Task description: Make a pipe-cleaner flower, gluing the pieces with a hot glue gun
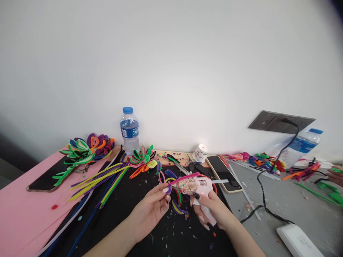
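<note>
My right hand (214,210) grips a pale pink hot glue gun (205,189), its nozzle end pointing left and a glue stick (221,181) poking out of its back. Between the fingertips of my left hand (148,208) is a small purple pipe cleaner piece (169,189), right at the gun's tip. A magenta pipe cleaner (186,177) slants up along the gun's front; where its lower end goes is hidden. Loose curled pipe cleaner petals (178,208) lie on the black mat (128,228) below. Behind my hands rests a multicoloured pipe cleaner flower (144,160).
Straight pipe cleaners (107,182), a phone (52,174) and finished flowers (83,151) lie left. Behind stand a water bottle (130,132) and a lit candle cup (200,154), near scissors (182,167). At right are another phone (225,175), a cable (264,192) and another person's hand (336,175).
</note>
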A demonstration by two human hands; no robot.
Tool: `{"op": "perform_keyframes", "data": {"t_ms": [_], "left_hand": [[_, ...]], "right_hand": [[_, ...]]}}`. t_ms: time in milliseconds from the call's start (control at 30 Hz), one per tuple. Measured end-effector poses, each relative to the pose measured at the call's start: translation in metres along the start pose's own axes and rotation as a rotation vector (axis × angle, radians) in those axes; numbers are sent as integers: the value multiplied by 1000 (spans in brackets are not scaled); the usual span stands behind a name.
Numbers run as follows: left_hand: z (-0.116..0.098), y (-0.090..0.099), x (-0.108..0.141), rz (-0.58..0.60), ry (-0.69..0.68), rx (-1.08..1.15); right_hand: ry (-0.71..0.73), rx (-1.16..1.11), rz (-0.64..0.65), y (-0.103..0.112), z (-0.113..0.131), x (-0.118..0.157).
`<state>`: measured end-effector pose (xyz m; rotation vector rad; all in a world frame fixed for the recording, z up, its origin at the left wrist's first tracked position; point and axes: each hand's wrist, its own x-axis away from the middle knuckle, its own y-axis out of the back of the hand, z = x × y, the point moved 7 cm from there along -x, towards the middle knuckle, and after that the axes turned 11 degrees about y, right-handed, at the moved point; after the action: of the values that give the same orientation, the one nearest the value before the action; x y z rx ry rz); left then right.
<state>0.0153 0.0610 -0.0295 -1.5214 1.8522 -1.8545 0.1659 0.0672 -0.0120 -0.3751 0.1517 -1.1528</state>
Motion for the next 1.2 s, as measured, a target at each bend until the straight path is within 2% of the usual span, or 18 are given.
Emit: {"op": "perform_keyframes", "data": {"t_ms": [233, 500, 967, 1200], "left_hand": [[-4, -3, 1, 6, -11, -51], [-6, 3, 0, -7, -47, -95], [-6, 2, 0, -12, -50, -53], [-8, 5, -2, -22, -62, -54]], "right_hand": [[9, -22, 19, -1, 1, 1], [-11, -8, 12, 0, -1, 1], [-24, 4, 54, -2, 0, 2], [-36, 36, 17, -1, -1, 4]]}}
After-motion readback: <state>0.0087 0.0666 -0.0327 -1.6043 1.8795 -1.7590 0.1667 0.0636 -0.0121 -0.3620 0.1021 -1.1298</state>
